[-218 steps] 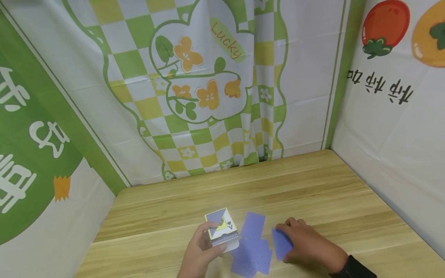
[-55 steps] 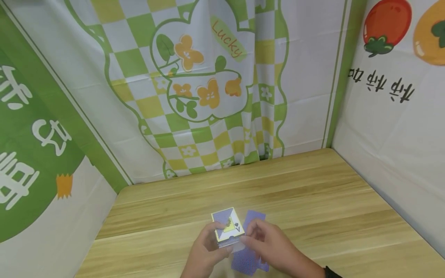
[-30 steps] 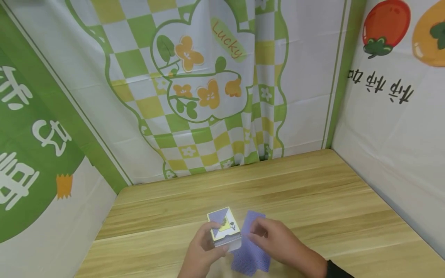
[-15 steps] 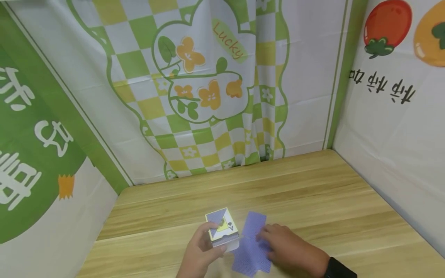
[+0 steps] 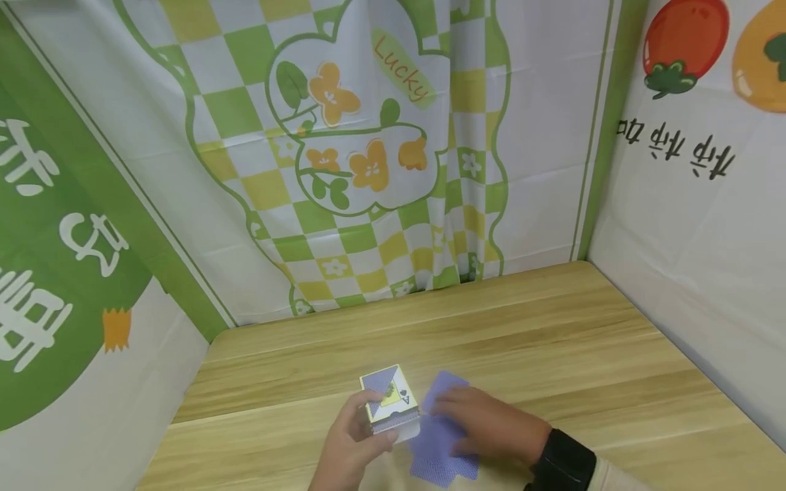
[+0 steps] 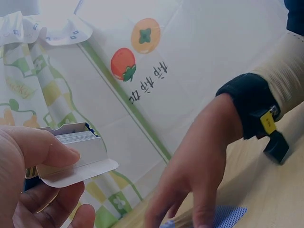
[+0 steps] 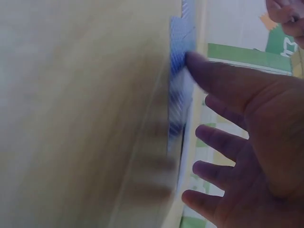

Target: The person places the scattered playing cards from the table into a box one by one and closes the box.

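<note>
In the head view my left hand (image 5: 346, 440) grips a playing card box (image 5: 388, 399), white with a blue pattern and an ace printed on its face. The box's white end flap (image 6: 83, 175) hangs open in the left wrist view, and the edges of a stack of cards (image 6: 76, 137) show inside. Blue-backed playing cards (image 5: 439, 460) lie face down, overlapping, on the wooden table. My right hand (image 5: 494, 423) is low over them with its fingers spread. In the right wrist view its thumb is right at the edge of the cards, and no card shows between its fingers.
The wooden table (image 5: 552, 327) reaches back to a green and yellow checked curtain (image 5: 368, 252). White printed cloth (image 5: 681, 218) hangs along the right side, and another green and white cloth (image 5: 55, 273) hangs on the left. A dark band (image 5: 561, 460) is on my right wrist.
Earlier my right hand held a card beside the pile, then came to the box's open end. It has since returned to the table cards and shifted left over them. The left hand keeps its grip.
</note>
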The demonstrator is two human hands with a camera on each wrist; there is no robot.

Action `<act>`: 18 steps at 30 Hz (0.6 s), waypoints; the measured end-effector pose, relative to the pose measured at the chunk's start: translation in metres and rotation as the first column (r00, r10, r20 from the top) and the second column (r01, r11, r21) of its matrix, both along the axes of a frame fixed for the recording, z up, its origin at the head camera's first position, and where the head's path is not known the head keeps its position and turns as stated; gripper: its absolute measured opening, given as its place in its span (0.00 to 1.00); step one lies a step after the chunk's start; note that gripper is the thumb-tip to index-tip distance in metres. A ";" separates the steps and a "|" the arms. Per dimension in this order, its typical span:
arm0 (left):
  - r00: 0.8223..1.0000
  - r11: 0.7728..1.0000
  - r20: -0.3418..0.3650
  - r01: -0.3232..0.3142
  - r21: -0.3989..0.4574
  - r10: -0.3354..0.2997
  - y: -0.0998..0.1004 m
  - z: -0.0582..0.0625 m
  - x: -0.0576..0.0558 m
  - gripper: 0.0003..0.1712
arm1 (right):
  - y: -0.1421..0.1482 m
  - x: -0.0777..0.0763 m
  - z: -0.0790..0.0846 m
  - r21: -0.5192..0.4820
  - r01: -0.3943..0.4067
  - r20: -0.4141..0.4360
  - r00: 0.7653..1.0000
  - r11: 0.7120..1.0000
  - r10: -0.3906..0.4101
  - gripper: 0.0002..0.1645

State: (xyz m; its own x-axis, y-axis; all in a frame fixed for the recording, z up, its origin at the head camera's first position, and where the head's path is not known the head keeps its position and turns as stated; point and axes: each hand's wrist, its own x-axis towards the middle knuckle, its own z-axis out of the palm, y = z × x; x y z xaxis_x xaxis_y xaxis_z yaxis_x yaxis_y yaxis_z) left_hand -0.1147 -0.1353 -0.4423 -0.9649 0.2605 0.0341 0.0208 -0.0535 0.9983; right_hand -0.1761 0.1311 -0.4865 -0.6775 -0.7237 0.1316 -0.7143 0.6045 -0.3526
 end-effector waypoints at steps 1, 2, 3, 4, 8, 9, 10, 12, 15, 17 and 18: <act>1.000 1.000 0.000 0.000 0.005 0.000 0.000 0.000 0.000 0.32 | -0.004 -0.003 -0.001 0.005 -0.011 -0.009 1.000 1.000 0.011 0.36; 1.000 1.000 0.000 0.001 0.009 -0.001 0.000 0.001 0.000 0.32 | -0.007 -0.007 -0.002 0.010 -0.024 -0.031 0.999 1.000 0.024 0.36; 1.000 1.000 0.001 0.002 0.011 -0.002 0.000 0.001 0.000 0.32 | -0.010 -0.011 -0.003 0.012 -0.035 -0.049 0.998 0.999 0.036 0.34; 1.000 1.000 0.003 0.002 0.012 -0.002 0.000 0.001 0.000 0.32 | -0.013 -0.015 -0.004 0.022 -0.044 -0.079 0.996 0.999 0.045 0.33; 1.000 1.000 0.008 -0.003 0.015 0.003 -0.001 0.001 0.001 0.32 | -0.020 -0.032 -0.001 0.070 -0.037 -0.061 0.997 0.997 0.041 0.29; 1.000 1.000 0.007 -0.006 0.016 0.006 -0.001 0.001 0.001 0.32 | -0.021 -0.036 0.001 0.089 -0.033 -0.035 0.999 0.995 0.037 0.29; 1.000 1.000 0.007 -0.008 0.016 0.008 -0.001 0.000 0.000 0.32 | -0.022 -0.040 0.004 0.112 -0.029 -0.009 1.000 0.993 0.030 0.30; 1.000 1.000 0.005 -0.012 0.018 0.012 -0.002 -0.001 0.000 0.32 | -0.023 -0.048 0.008 0.145 -0.033 0.051 0.998 0.989 0.026 0.31; 1.000 1.000 0.006 -0.015 0.020 0.015 -0.002 -0.001 0.000 0.31 | -0.023 -0.059 0.016 0.182 -0.040 0.114 0.993 0.983 0.020 0.33; 1.000 1.000 0.007 -0.016 0.018 0.016 -0.003 -0.001 0.000 0.31 | -0.023 -0.064 0.020 0.207 -0.040 0.137 0.991 0.977 0.012 0.36; 1.000 1.000 0.007 -0.015 0.016 0.015 -0.003 -0.001 -0.001 0.30 | -0.024 -0.067 0.023 0.221 -0.038 0.141 0.990 0.975 0.007 0.37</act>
State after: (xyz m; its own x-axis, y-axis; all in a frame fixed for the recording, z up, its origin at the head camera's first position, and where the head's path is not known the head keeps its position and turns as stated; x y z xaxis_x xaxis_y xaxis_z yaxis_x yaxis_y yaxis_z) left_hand -0.1152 -0.1387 -0.4437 -0.9690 0.2452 0.0315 0.0149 -0.0689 0.9975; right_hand -0.2426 0.1075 -0.4640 -0.6611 -0.7392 -0.1284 -0.6821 0.6634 -0.3075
